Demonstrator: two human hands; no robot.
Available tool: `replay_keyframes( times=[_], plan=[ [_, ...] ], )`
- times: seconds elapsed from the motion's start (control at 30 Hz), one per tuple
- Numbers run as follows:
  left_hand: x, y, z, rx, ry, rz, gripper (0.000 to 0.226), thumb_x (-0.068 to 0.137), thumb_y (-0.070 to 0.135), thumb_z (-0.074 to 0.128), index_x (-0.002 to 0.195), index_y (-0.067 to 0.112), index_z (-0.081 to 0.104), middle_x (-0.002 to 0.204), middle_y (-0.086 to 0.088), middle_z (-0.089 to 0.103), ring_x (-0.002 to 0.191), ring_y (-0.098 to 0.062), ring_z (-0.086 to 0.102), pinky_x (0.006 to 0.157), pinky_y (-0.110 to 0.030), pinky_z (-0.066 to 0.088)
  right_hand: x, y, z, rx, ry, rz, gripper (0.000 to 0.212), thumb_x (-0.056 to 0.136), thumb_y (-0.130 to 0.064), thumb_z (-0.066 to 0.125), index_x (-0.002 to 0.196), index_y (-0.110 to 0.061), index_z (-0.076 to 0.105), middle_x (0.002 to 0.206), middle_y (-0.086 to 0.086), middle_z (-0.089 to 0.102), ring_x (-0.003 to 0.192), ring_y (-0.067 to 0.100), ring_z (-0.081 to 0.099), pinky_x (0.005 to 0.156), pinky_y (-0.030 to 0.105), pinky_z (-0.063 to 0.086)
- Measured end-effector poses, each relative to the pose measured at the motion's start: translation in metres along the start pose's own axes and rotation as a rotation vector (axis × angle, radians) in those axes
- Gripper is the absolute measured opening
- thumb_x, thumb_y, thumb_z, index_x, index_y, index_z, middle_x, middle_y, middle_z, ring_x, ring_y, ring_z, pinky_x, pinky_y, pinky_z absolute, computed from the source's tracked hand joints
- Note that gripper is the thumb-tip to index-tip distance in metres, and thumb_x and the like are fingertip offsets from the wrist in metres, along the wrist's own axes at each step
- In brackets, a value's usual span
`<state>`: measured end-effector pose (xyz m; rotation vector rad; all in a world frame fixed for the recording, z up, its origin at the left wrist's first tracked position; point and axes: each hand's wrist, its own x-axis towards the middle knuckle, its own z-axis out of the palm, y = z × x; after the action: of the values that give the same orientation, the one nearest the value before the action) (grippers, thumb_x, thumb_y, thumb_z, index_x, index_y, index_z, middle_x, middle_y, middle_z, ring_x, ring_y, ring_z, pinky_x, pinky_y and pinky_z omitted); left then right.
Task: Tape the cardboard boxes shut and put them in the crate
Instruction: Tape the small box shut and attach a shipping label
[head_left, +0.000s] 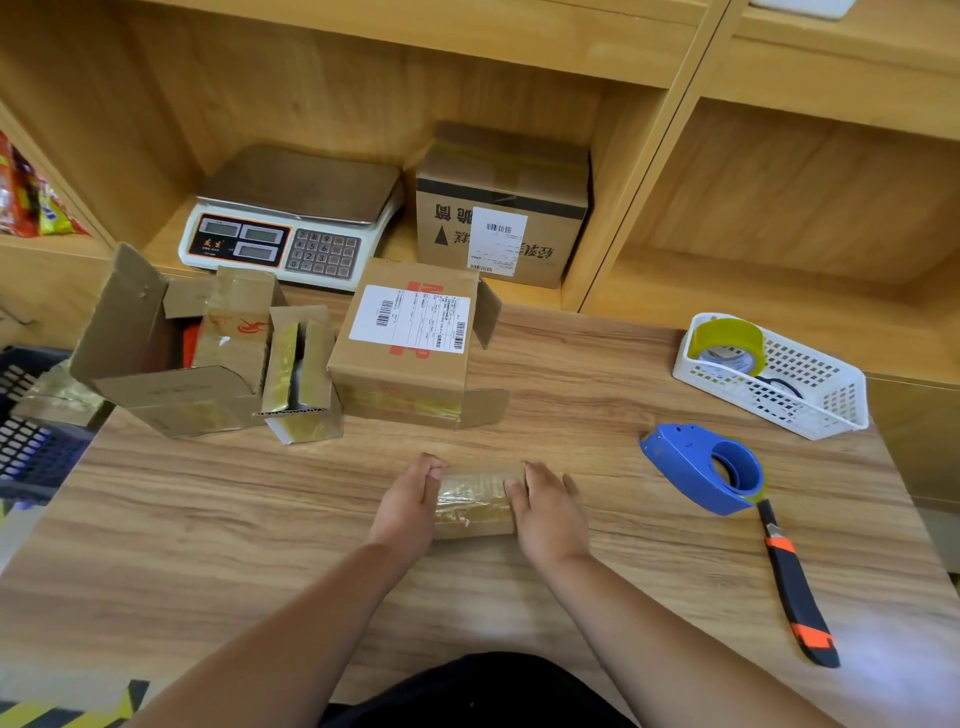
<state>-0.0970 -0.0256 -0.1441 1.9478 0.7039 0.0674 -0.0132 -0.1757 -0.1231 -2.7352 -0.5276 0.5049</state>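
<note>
Small taped box (475, 501) sits on the desk (249, 525). Left hand (408, 501) is curled round its left end, and right hand (548, 512) is pretty much flat, fingers straight, pressing the right end.

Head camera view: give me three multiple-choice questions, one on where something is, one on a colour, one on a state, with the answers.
1. Where does the blue plastic tape dispenser lie?
A) on the wooden table, right of the small taped cardboard box
B) on a shelf
C) in a crate

2. What colour is the plastic lattice basket holding the yellowish tape roll?
A) red
B) white
C) black

3. What state is the large brown cardboard box at the table's left end in?
A) taped shut
B) crushed flat
C) flaps standing open

Answers: 1 A, it rests on the tabletop to the right of that box; 2 B, its walls are white; 3 C, its flaps stand up and the inside shows.
</note>
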Motion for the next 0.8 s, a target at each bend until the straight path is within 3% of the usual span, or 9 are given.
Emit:
replay_keyframes(
  times=[0.13, 0.27, 0.37, 0.43, 0.53, 0.67, 0.8],
  plan=[
    [0.0, 0.001, 0.0, -0.043, -0.002, -0.008, 0.02, 0.101, 0.028, 0.034, 0.104, 0.027, 0.054, 0.075, 0.007, 0.056, 0.064, -0.01, 0.05, 0.052, -0.025, 0.038, 0.002, 0.0, -0.005, 0.075, -0.014, -0.032, 0.05, 0.103, -0.04, 0.03, 0.146, -0.015, 0.035, 0.15, 0.006, 0.039, 0.137, 0.02, 0.035, 0.11, 0.027, 0.026],
    [-0.003, 0.001, 0.0, -0.064, 0.004, -0.026, 0.021, 0.101, 0.029, 0.034, 0.105, 0.027, 0.054, 0.082, 0.006, 0.058, 0.068, -0.012, 0.053, 0.052, -0.026, 0.039, -0.001, 0.001, -0.01, -0.015, -0.012, -0.025, 0.053, 0.102, -0.044, 0.026, 0.149, -0.018, 0.027, 0.143, 0.005, 0.046, 0.132, 0.021, 0.039, 0.106, 0.03, 0.029],
    [-0.005, 0.002, 0.007, -0.082, 0.084, -0.042, 0.02, 0.101, 0.026, 0.033, 0.104, 0.025, 0.052, 0.088, 0.006, 0.058, 0.077, -0.01, 0.053, 0.058, -0.025, 0.04, -0.015, -0.012, -0.003, -0.137, 0.078, 0.039, 0.084, 0.091, -0.067, 0.03, 0.151, -0.011, 0.015, 0.146, 0.003, 0.04, 0.133, 0.022, 0.033, 0.108, 0.036, 0.024],
    [-0.009, 0.003, 0.014, -0.128, 0.155, -0.024, 0.017, 0.101, 0.022, 0.034, 0.101, 0.023, 0.051, 0.09, 0.007, 0.056, 0.081, -0.005, 0.052, 0.061, -0.013, 0.037, -0.024, -0.023, 0.006, -0.126, 0.096, 0.083, 0.108, 0.077, -0.079, 0.039, 0.151, -0.006, 0.009, 0.147, 0.006, 0.033, 0.134, 0.025, 0.027, 0.11, 0.039, 0.02],
    [-0.016, 0.001, 0.019, -0.228, 0.176, 0.014, 0.017, 0.101, 0.017, 0.036, 0.101, 0.02, 0.052, 0.092, 0.004, 0.056, 0.085, -0.01, 0.052, 0.065, -0.004, 0.035, -0.028, -0.027, 0.015, -0.065, 0.077, 0.116, 0.119, 0.071, -0.081, 0.047, 0.151, -0.006, 0.003, 0.149, 0.008, 0.028, 0.136, 0.026, 0.024, 0.111, 0.039, 0.017],
    [-0.023, -0.006, 0.005, -0.348, 0.064, -0.048, 0.018, 0.092, 0.038, 0.04, 0.098, 0.038, 0.057, 0.096, 0.013, 0.063, 0.094, -0.009, 0.057, 0.076, -0.018, 0.041, -0.025, -0.019, 0.013, -0.031, 0.055, 0.074, 0.121, 0.067, -0.083, 0.049, 0.151, -0.007, 0.004, 0.15, 0.006, 0.03, 0.138, 0.023, 0.023, 0.113, 0.039, 0.016],
    [-0.033, -0.024, -0.017, -0.079, -0.129, 0.046, 0.043, 0.09, 0.044, 0.054, 0.132, 0.037, 0.044, 0.118, 0.02, 0.057, 0.111, -0.003, 0.055, 0.087, -0.022, 0.041, -0.022, -0.012, 0.01, 0.081, -0.032, 0.006, 0.12, 0.068, -0.079, 0.056, 0.151, -0.013, 0.001, 0.152, 0.005, 0.023, 0.14, 0.023, 0.019, 0.114, 0.04, 0.015]
  ],
)
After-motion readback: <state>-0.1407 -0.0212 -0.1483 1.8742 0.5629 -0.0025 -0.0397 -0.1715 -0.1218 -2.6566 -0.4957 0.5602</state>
